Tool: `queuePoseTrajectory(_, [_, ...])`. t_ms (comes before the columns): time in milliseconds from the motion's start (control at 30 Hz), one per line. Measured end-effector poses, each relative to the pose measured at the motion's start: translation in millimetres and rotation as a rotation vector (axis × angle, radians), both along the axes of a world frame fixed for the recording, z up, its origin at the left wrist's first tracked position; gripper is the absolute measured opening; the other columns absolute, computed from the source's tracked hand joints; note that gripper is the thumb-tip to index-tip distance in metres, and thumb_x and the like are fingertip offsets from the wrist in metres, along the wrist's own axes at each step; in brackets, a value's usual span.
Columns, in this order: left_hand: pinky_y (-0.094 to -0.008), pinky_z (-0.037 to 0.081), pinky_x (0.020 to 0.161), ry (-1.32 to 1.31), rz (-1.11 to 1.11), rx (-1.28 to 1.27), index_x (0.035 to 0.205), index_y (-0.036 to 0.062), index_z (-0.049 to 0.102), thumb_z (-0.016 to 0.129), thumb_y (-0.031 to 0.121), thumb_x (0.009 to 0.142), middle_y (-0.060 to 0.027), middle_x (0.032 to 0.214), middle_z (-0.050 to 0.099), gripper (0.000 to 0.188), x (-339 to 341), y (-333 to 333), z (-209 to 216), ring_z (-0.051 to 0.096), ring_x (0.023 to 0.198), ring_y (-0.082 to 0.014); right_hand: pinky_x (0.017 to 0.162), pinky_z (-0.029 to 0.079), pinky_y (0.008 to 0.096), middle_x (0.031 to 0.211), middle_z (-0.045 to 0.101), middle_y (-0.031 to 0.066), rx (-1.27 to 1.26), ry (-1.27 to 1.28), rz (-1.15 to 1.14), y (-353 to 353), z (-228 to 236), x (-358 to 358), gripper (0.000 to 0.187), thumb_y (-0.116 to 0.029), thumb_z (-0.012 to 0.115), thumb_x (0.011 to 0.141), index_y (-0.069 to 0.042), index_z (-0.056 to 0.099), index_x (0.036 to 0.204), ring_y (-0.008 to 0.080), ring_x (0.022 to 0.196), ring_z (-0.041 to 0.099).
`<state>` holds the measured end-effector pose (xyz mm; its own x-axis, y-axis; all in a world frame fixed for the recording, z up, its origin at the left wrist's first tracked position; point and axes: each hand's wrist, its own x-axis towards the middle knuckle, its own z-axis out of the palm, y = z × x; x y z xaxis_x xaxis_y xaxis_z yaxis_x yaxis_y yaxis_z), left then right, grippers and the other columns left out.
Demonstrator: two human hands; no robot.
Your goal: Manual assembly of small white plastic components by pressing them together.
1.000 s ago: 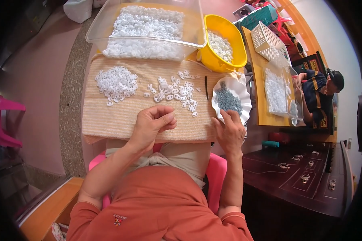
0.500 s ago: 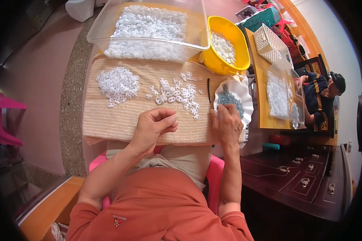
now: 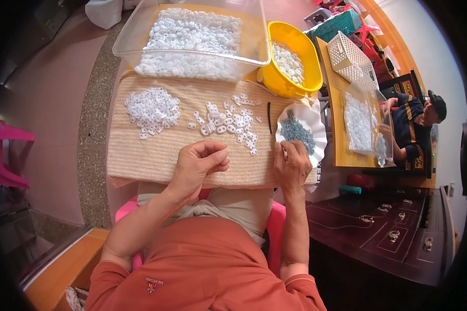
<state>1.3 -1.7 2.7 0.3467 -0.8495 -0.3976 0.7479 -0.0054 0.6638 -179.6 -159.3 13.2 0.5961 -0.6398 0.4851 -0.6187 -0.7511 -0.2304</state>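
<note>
Seen from my head, both my hands are over a table covered with a striped peach cloth (image 3: pixel 140 160). My left hand (image 3: pixel 201 163) is above the near part of it, thumb and fingertips brought together; I cannot tell whether anything sits between them. My right hand (image 3: pixel 294 163) is at the near rim of a white wavy-edged dish (image 3: pixel 320 139), thumb and forefinger drawn close; I cannot tell if they grasp a piece. Small grey-blue pieces (image 3: pixel 297 130) lie heaped in the dish. Beyond and between my hands are loose white pieces (image 3: pixel 226 122) with holes, and a denser white heap (image 3: pixel 151 109) lies farther left.

To pick well here, I think I should pinch at the pile's edge with fingertips only, take one piece, and lift clear of the rim (anything this tiny would flick away easily). The left hand is best held steady.

As for writing, a small emblem with lettering (image 3: pixel 153 285) shows upside down on my orange-red shirt (image 3: pixel 207 259). Bold dark letters (image 3: pixel 318 171), partly hidden, show beside the dish's near side.
</note>
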Motion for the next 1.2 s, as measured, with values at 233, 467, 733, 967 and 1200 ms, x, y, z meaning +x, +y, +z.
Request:
queuePoseTrajectory(233, [-0.0248, 0.056, 0.069, -0.003, 0.003, 0.008, 0.098, 0.0006, 0.062, 0.065, 0.006, 0.086, -0.0055, 0.083, 0.065, 0.013, -0.8, -0.2, -1.0, 0.064, 0.074, -0.0118, 0.053, 0.043, 0.0283, 0.075, 0.06, 0.01, 0.15, -0.126, -0.008, -2.7, -2.9, -3.9, 0.006, -0.006, 0.064, 0.082, 0.0, 0.064, 0.084, 0.0182, 0.056, 0.055])
queuePoseTrajectory(467, [-0.0247, 0.056, 0.07, -0.007, -0.002, -0.004, 0.099, 0.0002, 0.062, 0.064, 0.006, 0.086, -0.0056, 0.083, 0.065, 0.014, -0.9, 0.6, 0.4, 0.064, 0.074, -0.0115, 0.055, 0.043, 0.0256, 0.073, 0.058, 0.0084, 0.203, -0.189, -0.002, 1.3, 11.5, -1.2, 0.005, -0.002, 0.065, 0.082, 0.001, 0.062, 0.083, 0.0148, 0.059, 0.053])
queuePoseTrajectory(733, [-0.0231, 0.055, 0.07, 0.018, -0.13, 0.009, 0.101, -0.0028, 0.062, 0.065, 0.006, 0.086, -0.0066, 0.086, 0.065, 0.018, -2.9, 1.6, 10.3, 0.062, 0.076, -0.0104, 0.054, 0.044, 0.0246, 0.075, 0.058, 0.0082, 0.496, -0.139, 0.354, 37.9, 28.6, 23.7, 0.011, 0.003, 0.07, 0.077, 0.0, 0.059, 0.081, 0.0137, 0.059, 0.054])
queuePoseTrajectory(967, [-0.0216, 0.054, 0.066, 0.032, -0.232, -0.008, 0.1, -0.0018, 0.063, 0.066, 0.007, 0.086, -0.0058, 0.086, 0.065, 0.017, 3.4, 4.9, 11.3, 0.062, 0.073, -0.009, 0.053, 0.047, 0.0278, 0.075, 0.059, 0.009, 0.383, 0.038, 0.676, 44.2, 46.7, 43.1, 0.013, 0.003, 0.071, 0.074, 0.0, 0.06, 0.08, 0.0186, 0.06, 0.059])
queuePoseTrajectory(1200, [-0.0225, 0.053, 0.061, -0.021, -0.267, -0.04, 0.098, -0.0016, 0.062, 0.066, 0.006, 0.085, -0.005, 0.083, 0.065, 0.015, 7.7, 5.3, 7.0, 0.061, 0.069, -0.0087, 0.055, 0.047, 0.0276, 0.077, 0.06, 0.0098, 0.424, 0.082, 0.652, 48.7, 51.5, 50.2, 0.015, 0.003, 0.071, 0.073, -0.001, 0.061, 0.084, 0.0203, 0.064, 0.06])
